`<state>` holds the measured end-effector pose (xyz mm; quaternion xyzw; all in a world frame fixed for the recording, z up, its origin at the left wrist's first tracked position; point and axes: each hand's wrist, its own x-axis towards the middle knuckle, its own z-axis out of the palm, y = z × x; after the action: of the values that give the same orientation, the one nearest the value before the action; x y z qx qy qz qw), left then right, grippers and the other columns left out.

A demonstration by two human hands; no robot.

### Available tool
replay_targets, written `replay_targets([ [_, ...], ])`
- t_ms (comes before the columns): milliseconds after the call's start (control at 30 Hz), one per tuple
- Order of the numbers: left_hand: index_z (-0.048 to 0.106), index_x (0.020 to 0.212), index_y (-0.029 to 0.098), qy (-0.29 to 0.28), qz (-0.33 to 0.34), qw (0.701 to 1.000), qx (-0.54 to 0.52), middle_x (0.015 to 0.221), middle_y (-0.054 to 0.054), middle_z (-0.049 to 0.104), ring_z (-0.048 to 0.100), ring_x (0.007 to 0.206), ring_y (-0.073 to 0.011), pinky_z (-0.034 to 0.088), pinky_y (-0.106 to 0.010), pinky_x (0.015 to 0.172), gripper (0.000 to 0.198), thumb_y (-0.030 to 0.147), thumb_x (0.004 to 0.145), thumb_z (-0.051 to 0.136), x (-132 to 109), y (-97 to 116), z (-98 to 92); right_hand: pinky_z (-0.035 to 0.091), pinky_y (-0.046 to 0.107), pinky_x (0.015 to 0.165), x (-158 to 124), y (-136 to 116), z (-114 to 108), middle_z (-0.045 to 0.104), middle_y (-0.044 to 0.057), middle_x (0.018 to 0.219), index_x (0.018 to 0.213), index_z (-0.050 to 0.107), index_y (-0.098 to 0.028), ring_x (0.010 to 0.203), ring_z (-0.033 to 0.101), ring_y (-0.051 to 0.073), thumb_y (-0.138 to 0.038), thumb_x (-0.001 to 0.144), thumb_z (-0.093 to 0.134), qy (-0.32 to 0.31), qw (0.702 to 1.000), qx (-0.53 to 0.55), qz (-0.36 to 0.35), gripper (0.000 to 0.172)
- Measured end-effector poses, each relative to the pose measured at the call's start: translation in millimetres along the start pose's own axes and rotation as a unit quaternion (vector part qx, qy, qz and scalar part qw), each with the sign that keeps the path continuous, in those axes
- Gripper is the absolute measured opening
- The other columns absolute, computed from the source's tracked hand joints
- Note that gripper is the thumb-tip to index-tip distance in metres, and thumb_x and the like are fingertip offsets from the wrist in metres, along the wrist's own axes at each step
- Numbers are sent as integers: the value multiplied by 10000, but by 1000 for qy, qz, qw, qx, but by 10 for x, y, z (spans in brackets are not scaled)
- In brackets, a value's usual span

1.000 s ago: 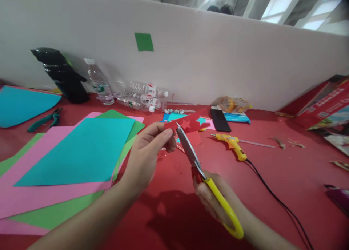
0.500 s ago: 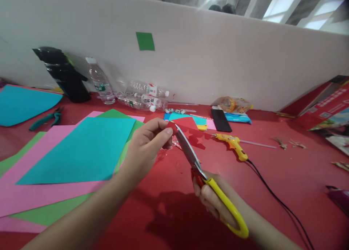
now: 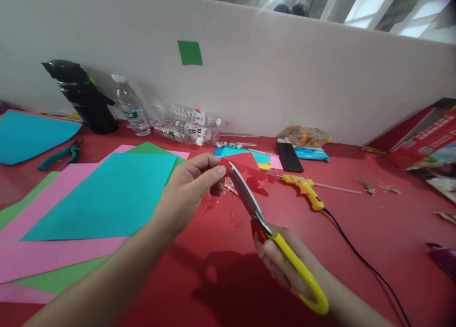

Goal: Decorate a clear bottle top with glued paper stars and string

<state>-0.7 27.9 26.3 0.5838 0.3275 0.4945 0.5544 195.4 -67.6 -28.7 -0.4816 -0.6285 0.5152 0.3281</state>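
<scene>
My left hand (image 3: 190, 187) pinches a small piece of red paper (image 3: 225, 162) between thumb and fingers. My right hand (image 3: 281, 258) is closed around the handles of a pair of scissors (image 3: 248, 197) with yellow and red grips. The scissor blades point up and left, and their tips meet the edge of the red paper by my left fingertips. Behind the blades, red paper (image 3: 245, 160) lies on the table with small red star shapes (image 3: 262, 182) near it. How far the blades stand apart is hard to see.
Blue, pink and green sheets (image 3: 107, 194) overlap at the left, beside pliers (image 3: 60, 156). A yellow glue gun (image 3: 302, 189) with a cord lies right of the scissors. Plastic bottles (image 3: 185, 127), a black flask (image 3: 83, 99) and a phone (image 3: 289, 157) are along the white partition (image 3: 249, 80).
The scissors and my right hand have shifted slightly down and right. My left hand has moved very little and still pinches the red paper.
</scene>
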Motion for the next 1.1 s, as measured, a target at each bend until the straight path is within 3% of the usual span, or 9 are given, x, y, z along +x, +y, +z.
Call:
replay_targets([
  [133, 634, 708, 207, -3, -30, 999, -39, 622, 17, 586, 504, 576, -112, 415, -245, 574, 145, 257, 842, 608, -34, -24, 44, 213, 234, 443, 10, 20, 28, 309, -70, 521, 671, 359, -226, 474, 278, 82, -734, 856, 401, 18, 1000, 8, 6, 542],
  [300, 633, 685, 208, 32, -4, 999, -37, 578, 29, 573, 490, 553, -99, 405, -230, 557, 150, 217, 832, 611, -31, -20, 59, 213, 234, 441, 20, 23, -18, 319, -72, 517, 681, 366, -222, 472, 285, 78, -717, 871, 399, -13, 1000, -6, -1, 531],
  [700, 600, 624, 193, 10, -16, 999, 28, 526, 44, 549, 461, 510, -77, 380, -208, 517, 168, 177, 786, 642, 40, 87, -41, 192, 237, 439, 14, -52, -73, 330, -65, 540, 681, 345, -223, 481, 281, 75, -713, 877, 395, -22, 1000, -11, 18, 529],
  [1100, 591, 608, 182, 0, -44, 999, 25, 522, 59, 548, 467, 494, -49, 374, -165, 499, 179, 164, 780, 639, 43, 115, -55, 180, 233, 440, 30, -44, -80, 311, -70, 544, 681, 341, -221, 483, 274, 70, -741, 853, 402, -33, 999, -12, 32, 551],
])
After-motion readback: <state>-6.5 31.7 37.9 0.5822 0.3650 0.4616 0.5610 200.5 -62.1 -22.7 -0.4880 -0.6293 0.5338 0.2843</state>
